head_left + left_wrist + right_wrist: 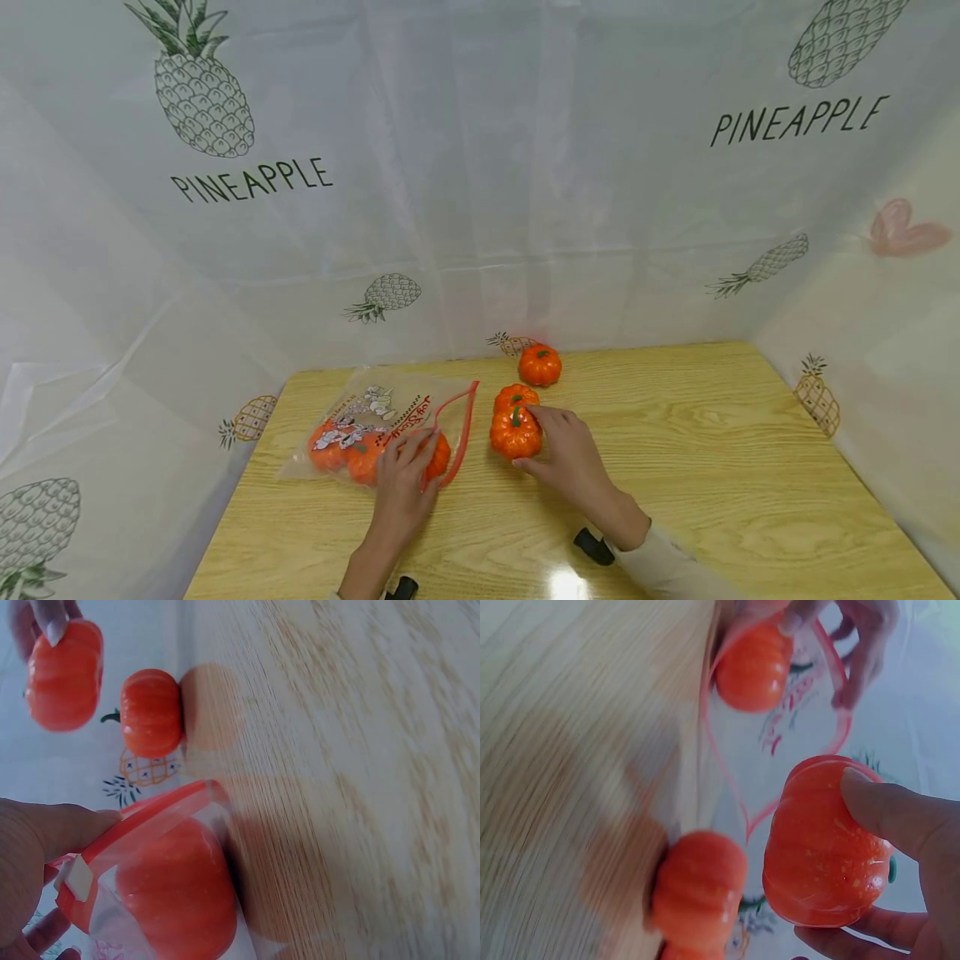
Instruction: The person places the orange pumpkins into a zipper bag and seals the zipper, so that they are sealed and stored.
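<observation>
Guard pumpkin [513,435], gripped between spread thumb and fingers of right hand [567,454] at three o'clock from bag [442,393], against snagging on slack red rim [466,429], apparently pinched by left hand [405,479].

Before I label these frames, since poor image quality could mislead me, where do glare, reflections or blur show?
Head view: a white glare patch on the table near the bottom edge; left wrist view: an orange reflection beside the standing pumpkin; right wrist view: small highlights on the held pumpkin, while the lower-left pumpkin looks blurrier.
</observation>
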A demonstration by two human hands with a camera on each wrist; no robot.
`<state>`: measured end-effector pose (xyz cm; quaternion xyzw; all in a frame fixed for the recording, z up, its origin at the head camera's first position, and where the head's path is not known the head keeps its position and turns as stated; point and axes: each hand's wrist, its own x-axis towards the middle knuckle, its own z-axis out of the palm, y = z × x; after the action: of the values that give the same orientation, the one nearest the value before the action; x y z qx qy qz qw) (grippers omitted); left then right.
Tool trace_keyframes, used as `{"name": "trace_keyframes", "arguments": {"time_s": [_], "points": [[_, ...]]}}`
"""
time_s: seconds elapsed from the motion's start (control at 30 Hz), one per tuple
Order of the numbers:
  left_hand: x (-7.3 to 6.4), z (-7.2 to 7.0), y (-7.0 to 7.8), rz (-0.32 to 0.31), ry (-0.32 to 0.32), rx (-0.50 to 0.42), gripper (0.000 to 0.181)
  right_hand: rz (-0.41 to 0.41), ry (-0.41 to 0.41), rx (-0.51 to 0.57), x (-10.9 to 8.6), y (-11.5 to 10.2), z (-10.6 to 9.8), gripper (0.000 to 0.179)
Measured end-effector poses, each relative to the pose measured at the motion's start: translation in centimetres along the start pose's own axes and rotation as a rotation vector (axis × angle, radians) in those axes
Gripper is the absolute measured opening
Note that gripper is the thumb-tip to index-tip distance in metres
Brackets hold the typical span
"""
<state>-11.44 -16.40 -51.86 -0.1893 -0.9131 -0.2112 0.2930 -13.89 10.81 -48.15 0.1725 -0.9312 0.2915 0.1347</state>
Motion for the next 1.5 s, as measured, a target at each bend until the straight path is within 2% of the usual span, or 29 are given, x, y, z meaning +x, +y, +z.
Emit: {"name": "trace_keyframes", "arguments": {"time_s": [0.23,0.5,0.93,1.2,1.5], "points": [[0.0,-0.2,0.0,0.001,0.006,0.009,0.077,-0.075,-0.041,-0.012,1.3,-1.9,2.0,0.078],[0.1,-0.5,0.1,-0.002,0.003,0.024,0.078,-0.129,-0.08,-0.038,3.1,-2.8,4.5,0.076],[-0.1,-0.6,0.0,0.004,0.018,0.01,0.077,-0.136,-0.123,-0.255,4.9,-3.3,7.8,0.081],[-0.2,-0.6,-0.2,0.012,0.032,0.012,0.077,-0.126,-0.169,-0.325,5.2,-4.3,8.0,0.08],[0.0,-0.7,-0.3,0.021,0.054,0.019,0.079,-0.153,-0.115,-0.355,4.8,-4.5,8.6,0.077]]}}
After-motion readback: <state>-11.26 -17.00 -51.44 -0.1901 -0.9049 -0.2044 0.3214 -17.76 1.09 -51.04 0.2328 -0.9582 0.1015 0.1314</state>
